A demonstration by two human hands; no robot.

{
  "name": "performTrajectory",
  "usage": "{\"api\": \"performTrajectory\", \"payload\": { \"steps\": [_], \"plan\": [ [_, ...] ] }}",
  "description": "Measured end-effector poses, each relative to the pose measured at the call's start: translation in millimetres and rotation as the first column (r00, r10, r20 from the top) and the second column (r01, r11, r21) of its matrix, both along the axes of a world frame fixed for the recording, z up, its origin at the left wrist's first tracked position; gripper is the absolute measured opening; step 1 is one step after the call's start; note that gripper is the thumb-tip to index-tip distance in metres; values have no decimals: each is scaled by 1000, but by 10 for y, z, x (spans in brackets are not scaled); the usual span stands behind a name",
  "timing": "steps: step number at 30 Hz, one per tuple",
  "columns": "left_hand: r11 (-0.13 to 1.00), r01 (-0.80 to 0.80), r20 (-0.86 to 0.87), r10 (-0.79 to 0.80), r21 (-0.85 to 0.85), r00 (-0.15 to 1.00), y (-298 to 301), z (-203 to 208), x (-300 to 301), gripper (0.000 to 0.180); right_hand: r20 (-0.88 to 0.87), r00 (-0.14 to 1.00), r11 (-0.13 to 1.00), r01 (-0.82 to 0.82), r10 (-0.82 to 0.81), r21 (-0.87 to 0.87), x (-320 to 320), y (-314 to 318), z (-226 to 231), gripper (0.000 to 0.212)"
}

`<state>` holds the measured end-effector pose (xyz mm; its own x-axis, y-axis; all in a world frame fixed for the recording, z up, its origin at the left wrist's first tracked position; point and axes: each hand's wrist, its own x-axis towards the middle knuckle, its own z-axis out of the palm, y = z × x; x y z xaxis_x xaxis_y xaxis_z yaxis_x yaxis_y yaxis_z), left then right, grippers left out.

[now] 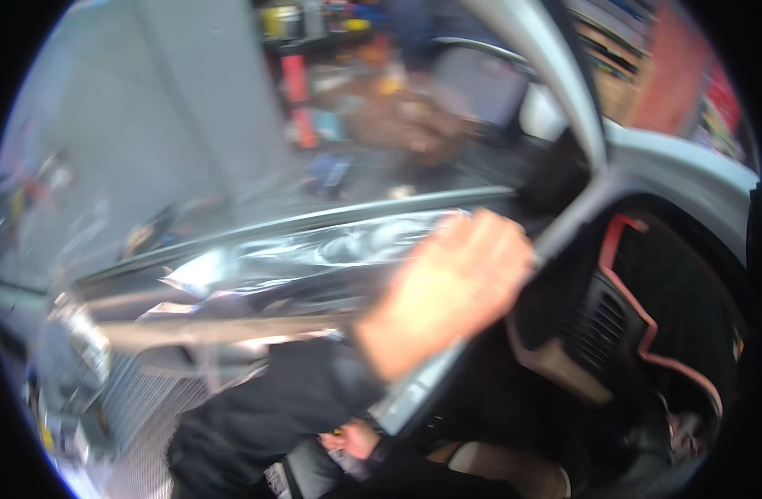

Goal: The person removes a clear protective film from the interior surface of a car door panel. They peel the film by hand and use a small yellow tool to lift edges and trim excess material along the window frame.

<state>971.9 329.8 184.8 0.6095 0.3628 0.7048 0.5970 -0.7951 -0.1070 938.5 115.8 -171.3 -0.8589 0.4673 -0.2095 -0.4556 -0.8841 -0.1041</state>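
Observation:
My left hand reaches from a black sleeve to the front upper corner of an open car door. Its fingers look curled over the door's edge by the pale window frame, though motion smears them. Crinkled clear plastic film covers the upper part of the door's inner panel. Lower down, partly behind the left sleeve, my right hand is closed beside a dark grey piece. A small yellow spot shows at its fingers; what they hold is hidden.
To the right are a dashboard with an air vent and a bent red trim strip. Past the door, blurred shelving holds assorted items next to a large grey panel. Ribbed grey matting lies below the door.

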Motion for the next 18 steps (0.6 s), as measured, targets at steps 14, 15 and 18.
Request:
{"api": "performTrajectory", "payload": {
  "steps": [14, 15, 18],
  "plan": [
    [346, -880, 864, 488, -324, -125, -2848, 210, -3375, 60, 141, 989, 999, -47, 44, 18, 112, 70, 238, 23],
    [546, -689, 872, 394, -477, -292, -2961, 286, -3645, 69, 144, 988, 998, -53, 49, 30, 77, 65, 207, 23],
    [570, -566, 800, 489, -595, -348, -2965, 433, -4277, 97, 195, 980, 998, -56, 50, 23, -13, 54, 173, 23]
  ]
}}
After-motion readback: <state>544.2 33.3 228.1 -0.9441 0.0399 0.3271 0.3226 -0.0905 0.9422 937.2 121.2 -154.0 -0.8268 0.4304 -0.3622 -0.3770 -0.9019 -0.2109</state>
